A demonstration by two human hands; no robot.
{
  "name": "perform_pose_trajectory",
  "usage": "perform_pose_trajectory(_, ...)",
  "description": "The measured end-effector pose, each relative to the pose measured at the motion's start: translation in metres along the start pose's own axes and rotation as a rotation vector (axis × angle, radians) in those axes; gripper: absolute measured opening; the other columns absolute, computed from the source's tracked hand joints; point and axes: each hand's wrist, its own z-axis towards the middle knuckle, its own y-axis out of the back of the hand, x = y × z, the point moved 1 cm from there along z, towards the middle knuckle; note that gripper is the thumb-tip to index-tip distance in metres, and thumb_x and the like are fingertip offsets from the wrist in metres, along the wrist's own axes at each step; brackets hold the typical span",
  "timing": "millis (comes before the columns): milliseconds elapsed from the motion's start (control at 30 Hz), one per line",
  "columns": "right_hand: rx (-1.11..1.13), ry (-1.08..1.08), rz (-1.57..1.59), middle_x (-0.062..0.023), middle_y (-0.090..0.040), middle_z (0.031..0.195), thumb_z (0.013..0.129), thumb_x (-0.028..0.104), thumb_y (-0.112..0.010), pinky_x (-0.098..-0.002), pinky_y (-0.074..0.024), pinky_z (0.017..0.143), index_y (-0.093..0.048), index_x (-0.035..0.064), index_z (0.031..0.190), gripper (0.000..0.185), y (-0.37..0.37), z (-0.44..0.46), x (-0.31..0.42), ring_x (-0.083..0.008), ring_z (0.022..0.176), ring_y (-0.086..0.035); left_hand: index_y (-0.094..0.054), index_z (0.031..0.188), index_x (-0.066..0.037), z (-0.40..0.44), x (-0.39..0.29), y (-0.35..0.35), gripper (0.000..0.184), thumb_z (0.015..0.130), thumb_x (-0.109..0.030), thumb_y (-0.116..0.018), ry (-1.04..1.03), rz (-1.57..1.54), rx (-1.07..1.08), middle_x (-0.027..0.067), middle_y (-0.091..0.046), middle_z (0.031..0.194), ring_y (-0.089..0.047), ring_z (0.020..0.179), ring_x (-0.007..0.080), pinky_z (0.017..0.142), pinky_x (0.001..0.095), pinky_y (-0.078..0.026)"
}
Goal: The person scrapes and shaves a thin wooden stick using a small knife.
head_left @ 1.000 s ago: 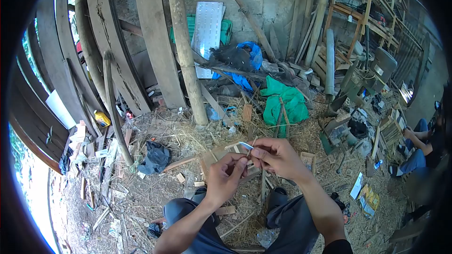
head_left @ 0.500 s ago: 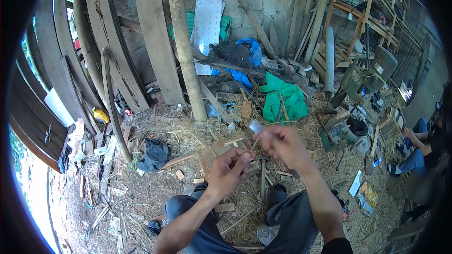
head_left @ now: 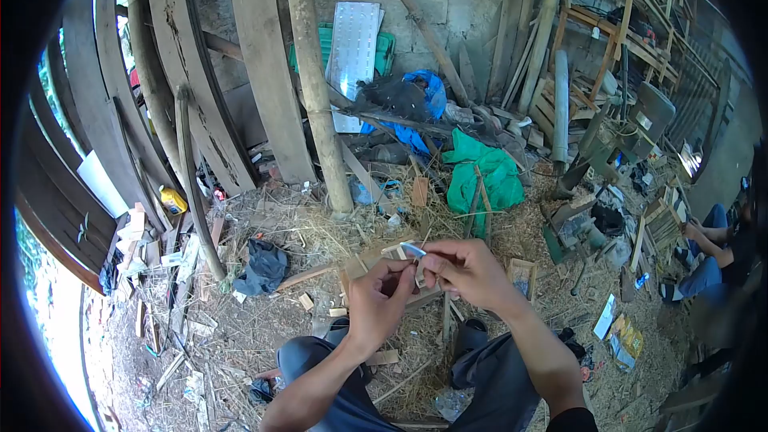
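Note:
In front of my knees, both hands are brought together. My right hand (head_left: 458, 270) is closed on a small, shiny, pale-blue blade-like piece (head_left: 413, 250), which points up and left past the fingertips; its handle end is hidden in the fingers. Fingers of my left hand (head_left: 382, 298) pinch a thin pale strip (head_left: 420, 276), mostly covered by the fingertips. I cannot tell whether the blade-like piece touches the strip. Below and behind the hands lies a wooden board or frame (head_left: 370, 258) on the littered ground.
A small wooden box (head_left: 522, 276) sits right of my hands. Beyond are a green plastic sheet (head_left: 484, 176) and a wooden pole (head_left: 322, 112). A black plastic bag (head_left: 264, 266) lies left. Another person (head_left: 712, 248) sits at the far right, near a green machine (head_left: 572, 228).
My right hand has come down and left, against the left fingertips, and the pale-blue piece has lowered with it. The left hand has shifted slightly left and down, still pinching.

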Motion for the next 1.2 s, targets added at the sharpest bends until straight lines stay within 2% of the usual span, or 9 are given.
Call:
perform_pose_trajectory(133, -0.01, -0.056, 0.126, 0.0003, -0.058, 0.069, 0.093, 0.01, -0.055, -0.0195, -0.0331, 0.047, -0.065, -0.0022, 0.099, 0.017, 0.0, 0.0, -0.004, -0.0027, 0.054, -0.043, -0.062, 0.096, 0.002, -0.005, -0.006, 0.0, 0.01, 0.089, -0.003, -0.061, -0.111, 0.363, -0.068, 0.0029, -0.062, 0.066, -0.055, 0.059, 0.0037, 0.052, 0.0192, -0.042)
perform_pose_trajectory(300, -0.052, -0.074, 0.157, 0.0006, -0.058, 0.07, 0.093, 0.01, -0.055, -0.0189, -0.0318, 0.045, -0.065, -0.0017, 0.1, 0.017, 0.006, 0.002, -0.004, -0.0025, 0.053, -0.042, -0.063, 0.095, 0.002, -0.003, -0.012, -0.002, 0.009, 0.088, -0.004, -0.062, -0.17, 0.369, -0.058, 0.0029, -0.061, 0.063, -0.053, 0.055, 0.0026, 0.049, 0.0195, -0.041)
perform_pose_trajectory(467, -0.342, 0.001, 0.23, -0.0001, -0.055, 0.07, 0.094, 0.013, -0.054, -0.017, -0.0292, 0.042, -0.062, 0.0002, 0.108, 0.021, 0.044, 0.007, -0.011, -0.0021, 0.051, -0.039, -0.063, 0.094, 0.002, -0.01, -0.02, -0.001, 0.009, 0.088, -0.004, -0.061, -0.172, 0.432, -0.032, 0.0032, -0.06, 0.061, -0.051, 0.054, 0.0017, 0.048, 0.0197, -0.039)
perform_pose_trajectory(633, -0.178, -0.044, 0.152, 0.0, -0.055, 0.069, 0.094, 0.014, -0.054, -0.0169, -0.0293, 0.043, -0.06, -0.0007, 0.114, 0.025, 0.017, 0.002, -0.007, -0.0019, 0.05, -0.039, -0.063, 0.092, 0.0, -0.003, -0.006, 0.0, 0.01, 0.088, -0.009, -0.063, -0.041, 0.2, -0.048, 0.0042, -0.06, 0.061, -0.052, 0.052, 0.004, 0.047, 0.0228, -0.04)
perform_pose_trajectory(700, 0.037, -0.058, 0.175, 0.0002, -0.056, 0.069, 0.094, 0.016, -0.055, -0.0169, -0.0296, 0.044, -0.06, -0.0001, 0.114, 0.026, 0.0, 0.002, -0.007, -0.0018, 0.051, -0.04, -0.063, 0.092, 0.0, -0.003, -0.004, 0.001, 0.01, 0.088, -0.009, -0.063, -0.035, 0.202, -0.039, 0.004, -0.06, 0.061, -0.052, 0.053, 0.0038, 0.047, 0.0229, -0.04)
perform_pose_trajectory(933, -0.046, -0.083, 0.131, -0.0001, -0.056, 0.069, 0.095, 0.012, -0.053, -0.019, -0.0292, 0.044, -0.062, -0.0042, 0.098, 0.019, 0.005, 0.007, -0.008, -0.0017, 0.05, -0.039, -0.064, 0.092, 0.001, -0.001, -0.003, 0.001, 0.01, 0.087, -0.008, -0.063, -0.059, 0.276, -0.003, 0.0042, -0.06, 0.061, -0.051, 0.052, 0.0039, 0.047, 0.0231, -0.04)
perform_pose_trajectory(1067, -0.18, -0.041, 0.234, 0.0009, -0.055, 0.069, 0.095, 0.013, -0.053, -0.019, -0.0284, 0.043, -0.062, -0.0044, 0.1, 0.02, 0.025, 0.011, -0.017, -0.0021, 0.049, -0.038, -0.062, 0.092, 0.004, -0.002, -0.01, 0.001, 0.01, 0.088, -0.005, -0.061, -0.04, 0.34, 0.074, 0.0024, -0.06, 0.064, -0.053, 0.058, 0.0025, 0.051, 0.0199, -0.041)
perform_pose_trajectory(1167, -0.093, -0.087, 0.205, 0.0006, -0.055, 0.069, 0.095, 0.014, -0.053, -0.019, -0.0285, 0.043, -0.062, -0.004, 0.102, 0.021, 0.018, 0.009, -0.016, -0.002, 0.05, -0.037, -0.062, 0.091, 0.002, -0.003, -0.01, 0.001, 0.008, 0.087, -0.004, -0.062, -0.067, 0.367, 0.055, 0.0054, -0.062, 0.063, -0.056, 0.056, 0.0052, 0.049, 0.0221, -0.043)
perform_pose_trajectory(1200, -0.091, -0.085, 0.207, 0.0006, -0.055, 0.069, 0.095, 0.014, -0.053, -0.019, -0.0285, 0.043, -0.062, -0.004, 0.102, 0.021, 0.012, 0.008, -0.018, -0.002, 0.05, -0.037, -0.061, 0.092, 0.001, -0.002, -0.009, 0.001, 0.009, 0.085, -0.004, -0.063, -0.177, 0.408, 0.015, 0.0078, -0.062, 0.066, -0.058, 0.054, 0.0102, 0.048, 0.0257, -0.044)
